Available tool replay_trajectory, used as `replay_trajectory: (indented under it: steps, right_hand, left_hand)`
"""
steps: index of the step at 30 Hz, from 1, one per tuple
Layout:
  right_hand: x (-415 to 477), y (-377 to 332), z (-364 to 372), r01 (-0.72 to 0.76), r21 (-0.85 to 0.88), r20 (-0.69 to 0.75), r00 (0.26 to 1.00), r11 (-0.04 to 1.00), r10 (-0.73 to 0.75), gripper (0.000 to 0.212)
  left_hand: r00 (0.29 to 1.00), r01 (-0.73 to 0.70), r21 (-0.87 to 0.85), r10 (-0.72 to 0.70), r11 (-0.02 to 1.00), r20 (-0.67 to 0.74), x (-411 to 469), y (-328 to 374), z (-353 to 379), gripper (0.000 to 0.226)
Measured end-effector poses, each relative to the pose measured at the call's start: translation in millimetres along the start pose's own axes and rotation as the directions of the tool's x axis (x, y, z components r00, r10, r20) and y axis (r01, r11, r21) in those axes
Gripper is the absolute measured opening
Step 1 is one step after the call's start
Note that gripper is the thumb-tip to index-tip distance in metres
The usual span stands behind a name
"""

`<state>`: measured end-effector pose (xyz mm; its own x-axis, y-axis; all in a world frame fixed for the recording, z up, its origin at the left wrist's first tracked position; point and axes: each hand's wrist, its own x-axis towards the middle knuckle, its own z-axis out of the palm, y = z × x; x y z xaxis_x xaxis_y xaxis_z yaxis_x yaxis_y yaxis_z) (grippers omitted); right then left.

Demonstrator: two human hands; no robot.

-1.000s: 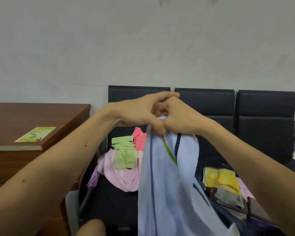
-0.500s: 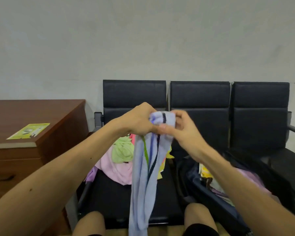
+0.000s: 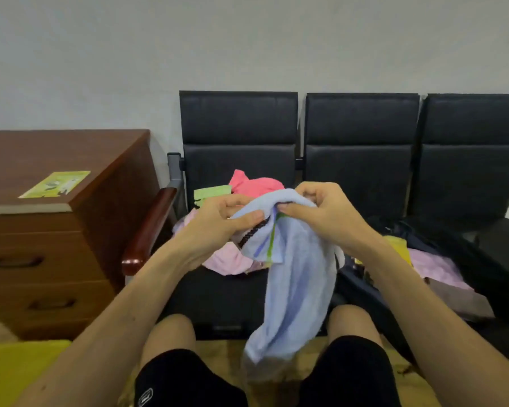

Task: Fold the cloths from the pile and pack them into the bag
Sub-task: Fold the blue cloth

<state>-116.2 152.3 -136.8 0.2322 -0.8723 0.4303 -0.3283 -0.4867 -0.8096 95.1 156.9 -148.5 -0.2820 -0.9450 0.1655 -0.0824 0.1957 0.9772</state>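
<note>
Both hands hold one blue cloth up in the air: the left hand (image 3: 218,223) pinches its top edge with thumb and fingers, and the right hand (image 3: 321,212) pinches the same edge right beside it. The blue cloth (image 3: 294,283) hangs down long and bunched between the knees, over the front of the seat. It could go wrong here, I think. The cloth is twisted, so a fold made now may come out lumpy. The low end hangs close to the floor and might drag and get dirty. If one pinch slips, half the cloth may drop. The bag is floppy too, so the cloths inside might slide when a new one goes in. Now the count, big things first. Three black seats (image 3: 238,148) stand in a row by the wall. One brown desk (image 3: 53,171) stands to the left with one green card (image 3: 55,184) on top. One dark bag (image 3: 467,259) lies open on the middle seat with some cloths in it; I cannot count them. One pile (image 3: 238,189) sits on the left seat, and I see pink, green and light pink cloths there.
</note>
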Motion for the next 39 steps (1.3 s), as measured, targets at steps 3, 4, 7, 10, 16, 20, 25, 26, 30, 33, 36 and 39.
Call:
replay_trajectory:
  steps: [3, 4, 7, 10, 16, 20, 25, 26, 30, 33, 36, 39]
  right_hand:
    - [-2, 8, 11, 0.052, -0.174, 0.115, 0.993, 0.983, -0.032, 0.028]
    - [-4, 14, 15, 0.057, -0.188, 0.137, 0.99, 0.981, -0.031, 0.032]
    - [-11, 32, 19, 0.041, -0.178, 0.198, 0.98, 0.983, -0.005, 0.031]
    - [-19, 47, 12, -0.001, -0.245, 0.253, 0.965, 0.97, 0.065, 0.043]
    - [-26, 73, -17, -0.085, -0.382, 0.219, 0.959, 0.92, 0.179, 0.036]
    - [-27, 96, -37, -0.083, -0.629, 0.169, 0.956, 0.773, 0.241, 0.035]
    - [-20, 116, -68, -0.204, -0.698, 0.043, 0.945, 0.686, 0.325, 0.036]
    - [-17, 118, -70, -0.226, -0.66, 0.037, 0.943, 0.716, 0.332, 0.033]
    - [-10, 126, -65, -0.314, -0.432, 0.005, 0.937, 0.845, 0.351, 0.014]
    - [-20, 143, -53, -0.369, -0.266, -0.009, 0.925, 0.89, 0.381, 0.018]
    - [-32, 157, -36, -0.473, 0.064, -0.168, 0.863, 0.879, 0.476, 0.034]
    - [-37, 164, -15, -0.488, 0.285, -0.291, 0.776, 0.825, 0.559, 0.026]
  left_hand:
    - [0.994, -0.031, 0.003, 0.031, 1.0, -0.106, -17, -30, 3, 0.022]
    - [0.989, -0.043, 0.001, 0.042, 0.999, -0.142, -22, -38, 2, 0.025]
    - [0.961, -0.071, 0.014, 0.073, 0.997, -0.266, -27, -46, -5, 0.024]
    - [0.934, -0.088, 0.174, 0.142, 0.981, -0.329, -24, -46, -10, 0.011]
    - [0.928, -0.094, 0.341, 0.206, 0.935, -0.309, -10, -47, -11, 0.012]
    - [0.946, -0.056, 0.376, 0.169, 0.925, -0.276, -3, -64, -20, 0.01]
    - [0.927, 0.008, 0.492, 0.178, 0.871, -0.329, 3, -86, -45, 0.011]
    - [0.927, 0.041, 0.502, 0.154, 0.864, -0.341, 4, -92, -50, 0.01]
    - [0.929, 0.075, 0.438, 0.097, 0.896, -0.357, 0, -112, -61, 0.006]
    - [0.869, 0.104, 0.132, -0.025, 0.986, -0.495, -7, -130, -66, 0.017]
    - [0.812, 0.122, -0.095, -0.154, 0.988, -0.562, -12, -144, -63, 0.012]
    - [0.787, 0.155, -0.222, -0.256, 0.963, -0.561, -9, -159, -53, 0.025]
